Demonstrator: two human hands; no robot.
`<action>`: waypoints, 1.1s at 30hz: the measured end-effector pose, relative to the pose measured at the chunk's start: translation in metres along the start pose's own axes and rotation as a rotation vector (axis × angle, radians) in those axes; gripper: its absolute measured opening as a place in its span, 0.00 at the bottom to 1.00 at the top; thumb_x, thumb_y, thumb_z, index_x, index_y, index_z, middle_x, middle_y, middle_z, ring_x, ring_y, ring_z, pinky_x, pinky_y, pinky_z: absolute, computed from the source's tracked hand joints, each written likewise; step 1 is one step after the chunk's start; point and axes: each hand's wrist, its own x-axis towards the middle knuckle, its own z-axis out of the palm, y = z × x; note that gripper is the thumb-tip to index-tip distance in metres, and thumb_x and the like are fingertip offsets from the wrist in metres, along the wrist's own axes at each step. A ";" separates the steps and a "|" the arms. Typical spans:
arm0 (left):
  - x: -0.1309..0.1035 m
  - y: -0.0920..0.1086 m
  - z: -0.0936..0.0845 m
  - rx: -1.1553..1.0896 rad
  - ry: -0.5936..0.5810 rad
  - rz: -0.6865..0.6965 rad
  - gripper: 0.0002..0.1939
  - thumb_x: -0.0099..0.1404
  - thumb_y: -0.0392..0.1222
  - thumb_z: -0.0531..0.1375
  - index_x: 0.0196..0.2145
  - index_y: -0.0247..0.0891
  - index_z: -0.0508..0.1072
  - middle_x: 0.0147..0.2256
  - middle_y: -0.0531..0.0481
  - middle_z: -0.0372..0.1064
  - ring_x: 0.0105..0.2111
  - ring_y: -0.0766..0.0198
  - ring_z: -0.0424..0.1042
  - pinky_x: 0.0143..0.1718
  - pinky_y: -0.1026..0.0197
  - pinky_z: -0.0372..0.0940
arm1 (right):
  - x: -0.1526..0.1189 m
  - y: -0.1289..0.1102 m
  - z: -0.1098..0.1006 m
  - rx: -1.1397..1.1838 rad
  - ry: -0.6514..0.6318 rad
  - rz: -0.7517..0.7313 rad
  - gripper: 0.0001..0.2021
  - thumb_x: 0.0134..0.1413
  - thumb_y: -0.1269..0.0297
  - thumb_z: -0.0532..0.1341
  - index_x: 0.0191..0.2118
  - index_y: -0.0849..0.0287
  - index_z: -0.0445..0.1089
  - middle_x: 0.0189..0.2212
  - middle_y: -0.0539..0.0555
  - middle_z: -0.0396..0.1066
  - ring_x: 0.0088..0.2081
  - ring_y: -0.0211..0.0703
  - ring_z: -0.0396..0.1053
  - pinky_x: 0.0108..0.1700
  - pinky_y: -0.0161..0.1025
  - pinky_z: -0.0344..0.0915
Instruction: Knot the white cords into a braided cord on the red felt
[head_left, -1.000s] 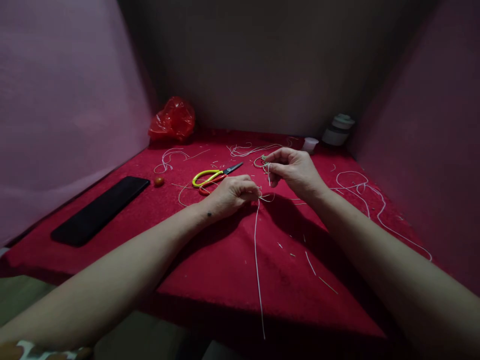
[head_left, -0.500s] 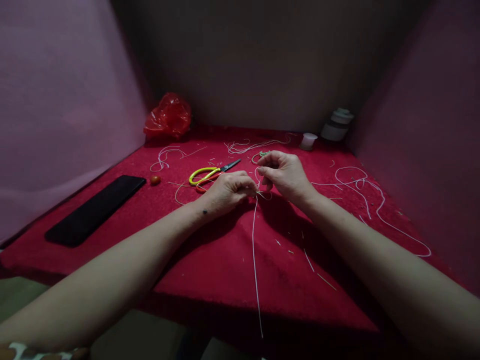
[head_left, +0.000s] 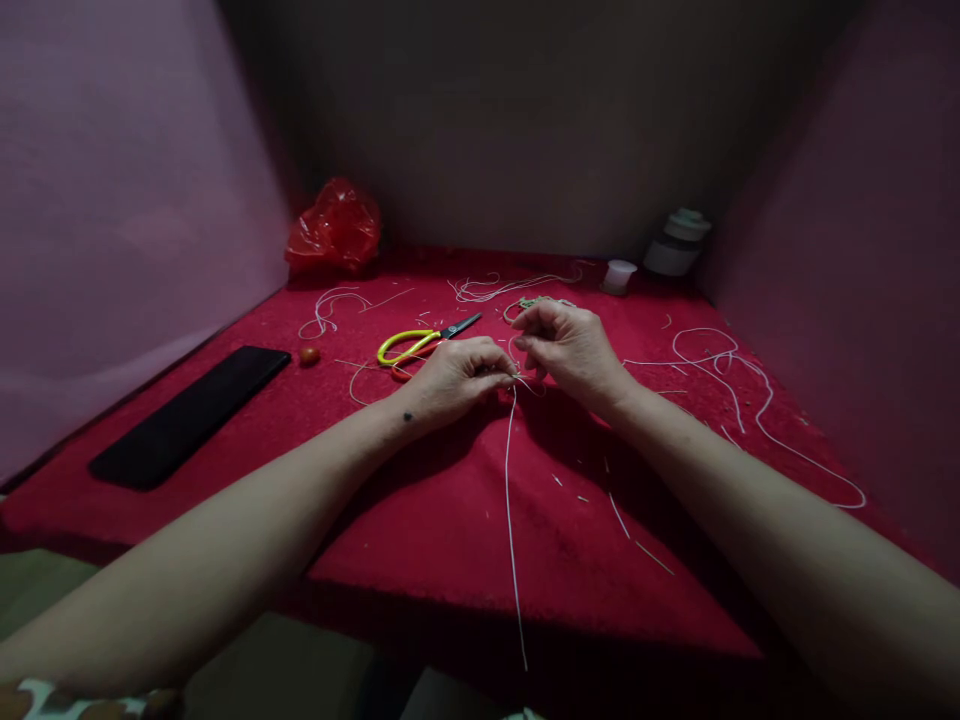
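Note:
My left hand (head_left: 466,376) pinches a thin pale cord (head_left: 511,500) between thumb and fingertips. One end of this cord hangs down past the table's front edge, and small loops stand out at the fingertips. My right hand (head_left: 564,345) is just to the right and a little higher, its fingers bent together at a thin strand; the exact grip is too small to tell. Behind my left hand lie scissors (head_left: 409,347) with one yellow and one red handle, blades pointing to the back right. A small greenish corded piece (head_left: 528,302) lies behind my right hand.
On the red table (head_left: 420,530) lie a black phone-like slab (head_left: 191,415), a small reddish-brown ball (head_left: 309,356), and loose cords (head_left: 765,400). Farther back are a red plastic bag (head_left: 335,228), a white spool (head_left: 619,277) and a lidded jar (head_left: 677,243). Walls enclose the sides and back.
The view has shifted very slightly. My left fingertips have moved a little at the cord; my right hand stays nearly where it was.

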 end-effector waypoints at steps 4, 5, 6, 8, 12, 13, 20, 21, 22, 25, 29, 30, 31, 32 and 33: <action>0.000 0.002 0.000 0.034 -0.006 0.004 0.03 0.58 0.36 0.59 0.29 0.35 0.73 0.25 0.54 0.65 0.25 0.72 0.64 0.28 0.68 0.60 | 0.002 0.001 0.002 0.012 0.050 -0.034 0.04 0.45 0.74 0.58 0.31 0.62 0.66 0.20 0.47 0.64 0.19 0.32 0.62 0.24 0.34 0.60; 0.000 0.002 0.000 0.044 -0.007 0.009 0.03 0.58 0.35 0.58 0.29 0.34 0.73 0.25 0.54 0.64 0.25 0.72 0.64 0.28 0.68 0.60 | 0.002 0.001 0.002 0.000 0.052 -0.048 0.04 0.45 0.74 0.58 0.31 0.62 0.66 0.20 0.47 0.64 0.19 0.32 0.62 0.24 0.34 0.60; 0.000 0.003 0.000 0.053 -0.009 0.014 0.03 0.58 0.35 0.58 0.29 0.34 0.73 0.25 0.54 0.64 0.25 0.72 0.64 0.28 0.68 0.60 | 0.002 0.000 0.003 -0.021 0.051 -0.066 0.04 0.46 0.74 0.58 0.31 0.62 0.66 0.20 0.47 0.64 0.20 0.32 0.62 0.25 0.34 0.60; 0.000 0.003 0.000 0.071 -0.009 0.028 0.03 0.58 0.34 0.58 0.29 0.34 0.72 0.26 0.53 0.65 0.26 0.72 0.64 0.29 0.68 0.60 | 0.001 0.000 0.003 -0.079 0.058 -0.103 0.04 0.46 0.75 0.58 0.30 0.62 0.66 0.20 0.47 0.64 0.21 0.32 0.62 0.26 0.34 0.60; 0.000 0.001 0.000 0.110 0.017 0.052 0.02 0.57 0.35 0.59 0.29 0.35 0.72 0.27 0.53 0.66 0.27 0.70 0.65 0.30 0.67 0.61 | -0.002 -0.001 0.004 -0.202 0.079 -0.186 0.04 0.46 0.75 0.57 0.30 0.62 0.67 0.23 0.49 0.67 0.24 0.34 0.63 0.28 0.34 0.60; 0.000 0.000 0.000 0.118 0.024 0.060 0.02 0.58 0.35 0.59 0.29 0.35 0.72 0.27 0.52 0.67 0.28 0.70 0.65 0.31 0.67 0.61 | -0.002 -0.001 0.004 -0.234 0.074 -0.210 0.05 0.46 0.76 0.57 0.30 0.62 0.67 0.24 0.50 0.67 0.25 0.35 0.63 0.28 0.34 0.60; 0.001 -0.001 0.000 0.147 0.045 0.109 0.03 0.58 0.33 0.59 0.29 0.34 0.72 0.28 0.51 0.68 0.30 0.69 0.67 0.33 0.66 0.62 | 0.000 0.004 0.002 -0.314 0.034 -0.299 0.05 0.48 0.76 0.56 0.32 0.63 0.67 0.24 0.51 0.68 0.27 0.36 0.64 0.30 0.34 0.60; 0.001 -0.001 0.000 0.145 0.048 0.107 0.03 0.58 0.33 0.58 0.29 0.34 0.72 0.28 0.51 0.68 0.29 0.69 0.67 0.33 0.66 0.62 | 0.000 0.004 0.002 -0.312 0.026 -0.297 0.05 0.48 0.75 0.56 0.33 0.63 0.67 0.24 0.51 0.68 0.27 0.36 0.64 0.30 0.34 0.59; 0.001 0.000 0.000 0.145 0.052 0.105 0.03 0.58 0.33 0.58 0.29 0.35 0.72 0.28 0.51 0.68 0.29 0.70 0.67 0.33 0.66 0.62 | 0.001 0.004 0.002 -0.311 0.018 -0.295 0.05 0.48 0.75 0.56 0.33 0.63 0.67 0.24 0.51 0.67 0.27 0.36 0.64 0.30 0.34 0.59; 0.001 0.000 0.000 0.145 0.068 0.105 0.03 0.58 0.33 0.58 0.29 0.35 0.73 0.28 0.52 0.67 0.28 0.70 0.66 0.32 0.67 0.61 | 0.002 0.005 0.002 -0.314 0.006 -0.292 0.06 0.47 0.76 0.56 0.33 0.63 0.67 0.24 0.51 0.67 0.27 0.36 0.64 0.31 0.34 0.59; 0.002 0.000 0.001 0.136 0.082 0.113 0.03 0.58 0.33 0.59 0.28 0.35 0.73 0.27 0.52 0.66 0.28 0.71 0.65 0.32 0.67 0.61 | 0.002 0.006 0.002 -0.327 -0.001 -0.302 0.08 0.45 0.78 0.54 0.33 0.61 0.66 0.25 0.49 0.67 0.26 0.35 0.63 0.31 0.33 0.59; 0.002 0.000 0.001 0.131 0.082 0.108 0.03 0.58 0.33 0.59 0.28 0.35 0.73 0.27 0.52 0.66 0.28 0.71 0.65 0.31 0.67 0.61 | 0.003 0.006 0.002 -0.322 -0.003 -0.302 0.09 0.45 0.78 0.54 0.33 0.61 0.66 0.25 0.49 0.67 0.26 0.34 0.63 0.31 0.33 0.58; 0.002 0.000 0.001 0.122 0.083 0.100 0.03 0.58 0.33 0.59 0.28 0.35 0.73 0.27 0.53 0.66 0.27 0.71 0.65 0.30 0.68 0.60 | 0.003 0.006 0.002 -0.311 -0.005 -0.299 0.09 0.45 0.78 0.54 0.33 0.61 0.66 0.24 0.49 0.67 0.26 0.34 0.63 0.31 0.33 0.58; 0.003 0.000 0.002 0.112 0.087 0.089 0.03 0.57 0.33 0.59 0.28 0.35 0.73 0.26 0.53 0.66 0.26 0.72 0.64 0.29 0.68 0.60 | 0.003 0.006 0.001 -0.296 -0.006 -0.296 0.09 0.45 0.78 0.54 0.33 0.61 0.66 0.24 0.49 0.66 0.26 0.34 0.63 0.31 0.33 0.58; 0.003 0.000 0.002 0.100 0.092 0.077 0.03 0.57 0.33 0.59 0.28 0.35 0.73 0.26 0.53 0.65 0.25 0.72 0.64 0.29 0.68 0.60 | 0.003 0.006 0.001 -0.282 -0.009 -0.292 0.10 0.45 0.78 0.53 0.34 0.62 0.65 0.24 0.48 0.66 0.26 0.34 0.63 0.31 0.33 0.58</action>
